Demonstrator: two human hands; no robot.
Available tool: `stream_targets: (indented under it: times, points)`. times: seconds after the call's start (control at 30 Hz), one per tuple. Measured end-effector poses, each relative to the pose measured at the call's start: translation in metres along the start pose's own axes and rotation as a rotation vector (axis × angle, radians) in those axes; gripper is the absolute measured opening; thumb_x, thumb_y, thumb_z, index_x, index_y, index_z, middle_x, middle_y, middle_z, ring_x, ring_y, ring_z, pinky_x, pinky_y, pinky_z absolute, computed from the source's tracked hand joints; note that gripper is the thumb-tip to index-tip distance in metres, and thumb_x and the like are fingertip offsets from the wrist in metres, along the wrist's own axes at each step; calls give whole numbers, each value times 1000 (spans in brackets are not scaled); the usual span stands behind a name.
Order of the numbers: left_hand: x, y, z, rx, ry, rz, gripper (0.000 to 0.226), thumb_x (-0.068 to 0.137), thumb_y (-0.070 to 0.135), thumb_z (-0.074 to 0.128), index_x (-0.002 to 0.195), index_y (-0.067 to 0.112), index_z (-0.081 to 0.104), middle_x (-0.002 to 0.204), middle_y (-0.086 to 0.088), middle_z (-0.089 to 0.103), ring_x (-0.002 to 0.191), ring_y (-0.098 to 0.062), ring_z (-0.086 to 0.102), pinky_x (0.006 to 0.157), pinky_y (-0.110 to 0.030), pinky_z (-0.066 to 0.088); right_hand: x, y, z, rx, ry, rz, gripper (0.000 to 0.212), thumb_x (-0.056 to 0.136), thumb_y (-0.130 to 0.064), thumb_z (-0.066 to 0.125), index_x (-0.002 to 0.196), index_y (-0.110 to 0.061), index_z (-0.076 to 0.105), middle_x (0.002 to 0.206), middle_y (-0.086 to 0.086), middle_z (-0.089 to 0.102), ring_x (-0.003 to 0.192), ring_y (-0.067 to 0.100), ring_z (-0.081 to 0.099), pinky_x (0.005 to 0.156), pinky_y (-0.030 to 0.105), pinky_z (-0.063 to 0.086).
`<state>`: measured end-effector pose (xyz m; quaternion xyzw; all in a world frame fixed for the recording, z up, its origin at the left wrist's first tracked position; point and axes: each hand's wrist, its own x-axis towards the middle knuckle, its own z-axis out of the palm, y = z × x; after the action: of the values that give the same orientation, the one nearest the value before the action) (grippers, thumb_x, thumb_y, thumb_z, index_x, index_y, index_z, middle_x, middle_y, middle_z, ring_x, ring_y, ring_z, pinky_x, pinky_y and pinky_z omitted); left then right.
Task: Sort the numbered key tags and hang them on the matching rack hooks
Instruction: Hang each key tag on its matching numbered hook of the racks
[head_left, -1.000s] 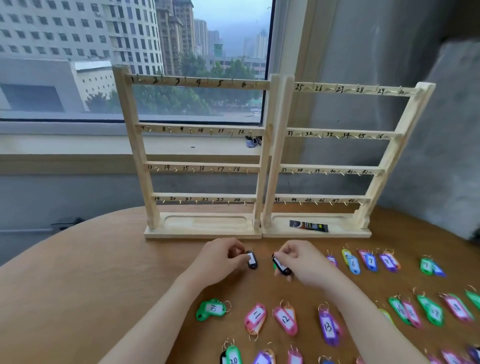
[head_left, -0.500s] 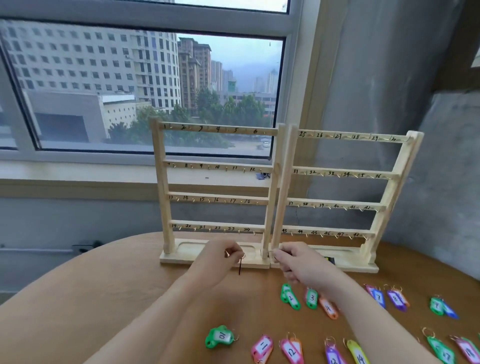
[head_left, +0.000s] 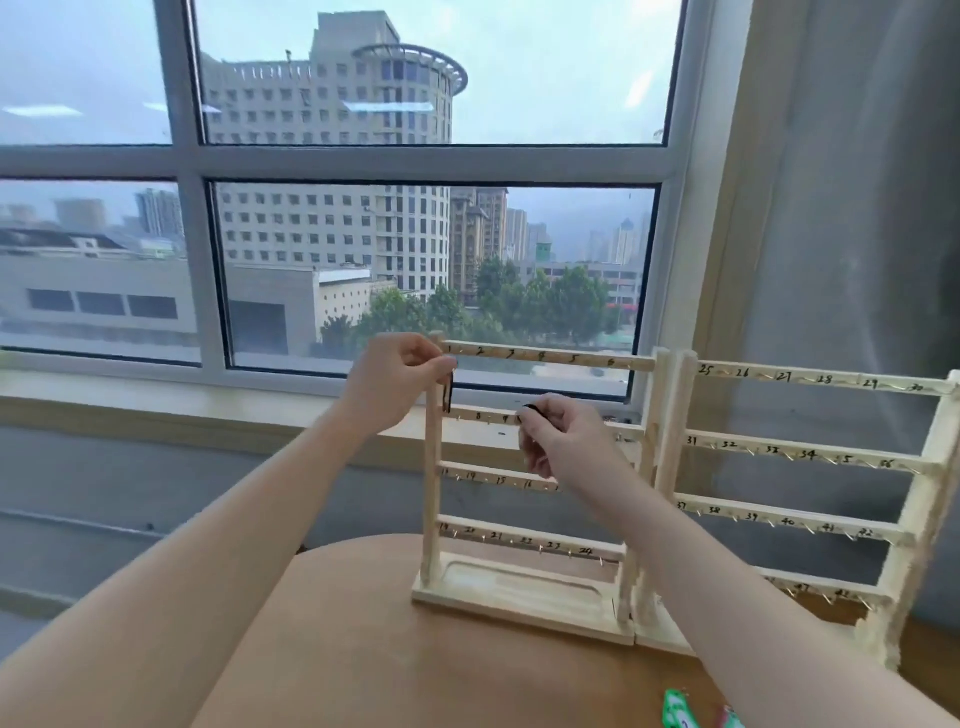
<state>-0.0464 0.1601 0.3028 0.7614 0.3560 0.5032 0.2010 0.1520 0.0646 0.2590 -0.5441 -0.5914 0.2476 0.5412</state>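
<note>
Two wooden racks with numbered hooks stand side by side on the round table, the left rack (head_left: 540, 535) numbered 1 to 24 and the right rack (head_left: 810, 452) from 25 up. My left hand (head_left: 397, 379) pinches a black key tag (head_left: 448, 391) that hangs edge-on at the top rail's left end, by the hook marked 1. My right hand (head_left: 558, 436) grips a second black tag (head_left: 531, 411) in front of the second rail, near the hook marked 9. Every hook that shows is bare.
A green key tag (head_left: 675, 702) and another coloured tag (head_left: 730, 717) peek in at the bottom edge of the wooden table (head_left: 395, 649). Behind the racks runs a window sill (head_left: 182, 400) under a large window. A grey wall stands at the right.
Both hands have risen from the table, each with a black tag, up to the left rack's top two rails. The view has tilted upward, and the rows of tags have dropped out of sight.
</note>
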Motion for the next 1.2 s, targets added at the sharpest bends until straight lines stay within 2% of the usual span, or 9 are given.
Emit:
stream_targets:
  times: [0.2, 0.43, 0.57, 0.67, 0.77, 0.83, 0.93, 1.1, 1.2]
  points:
    - [32, 4, -8, 139, -51, 8, 17, 95, 22, 68, 80, 20, 75, 73, 9, 75, 68, -5, 68, 75, -34, 59, 30, -22, 33, 144, 37, -16, 16, 105, -17, 52, 95, -10, 63, 74, 6, 62, 56, 16, 57, 48, 17, 41]
    - [48, 0, 1, 147, -83, -46, 22, 97, 22, 65, 78, 18, 76, 75, 4, 76, 78, -21, 72, 83, -44, 60, 48, -24, 47, 80, 49, -43, 17, 106, -19, 49, 100, -11, 64, 74, 3, 61, 57, 16, 58, 49, 18, 44]
    - [50, -8, 8, 145, -81, -66, 20, 97, 23, 65, 81, 16, 76, 74, 5, 76, 80, -20, 73, 86, -42, 60, 51, -22, 48, 102, 55, -57, 19, 106, -16, 49, 99, -8, 64, 74, 5, 59, 54, 18, 55, 50, 17, 45]
    - [48, -18, 13, 159, -68, -59, 21, 96, 23, 67, 78, 15, 75, 73, 5, 75, 78, -17, 72, 84, -38, 59, 56, -22, 50, 117, 58, -82, 22, 106, -16, 49, 89, -15, 63, 70, 2, 58, 51, 17, 54, 52, 21, 45]
    - [45, -28, 15, 96, -57, -64, 21, 96, 16, 67, 77, 9, 76, 71, 9, 72, 72, 5, 65, 75, -18, 51, 67, -24, 58, 158, 77, -76, 23, 105, -18, 52, 87, -17, 65, 68, 2, 58, 49, 16, 53, 57, 32, 48]
    - [41, -32, 16, 96, -60, -62, 19, 96, 15, 66, 79, 11, 75, 71, 6, 73, 63, 6, 64, 63, -7, 43, 75, -25, 63, 172, 118, -60, 23, 105, -19, 53, 86, -15, 67, 68, 2, 61, 52, 16, 55, 54, 31, 48]
    - [36, -40, 12, 102, -40, -50, 17, 97, 15, 65, 83, 12, 74, 73, 4, 75, 66, -3, 69, 65, -14, 46, 87, -23, 73, 147, 202, 11, 24, 104, -22, 53, 85, -17, 67, 71, 2, 66, 58, 18, 60, 58, 33, 50]
    - [21, -45, -1, 140, -53, -29, 19, 97, 17, 64, 80, 17, 71, 69, 7, 73, 58, 2, 61, 61, -12, 43, 94, -11, 92, 8, 227, 74, 29, 101, -26, 52, 80, -12, 66, 76, 10, 72, 73, 36, 71, 76, 50, 58]
    - [6, -49, -3, 161, -81, -42, 20, 98, 18, 63, 78, 20, 69, 71, 7, 73, 62, -4, 62, 63, -21, 45, 85, 3, 86, -17, 195, 155, 25, 102, -26, 51, 87, -14, 66, 79, 8, 73, 69, 30, 72, 73, 43, 57]
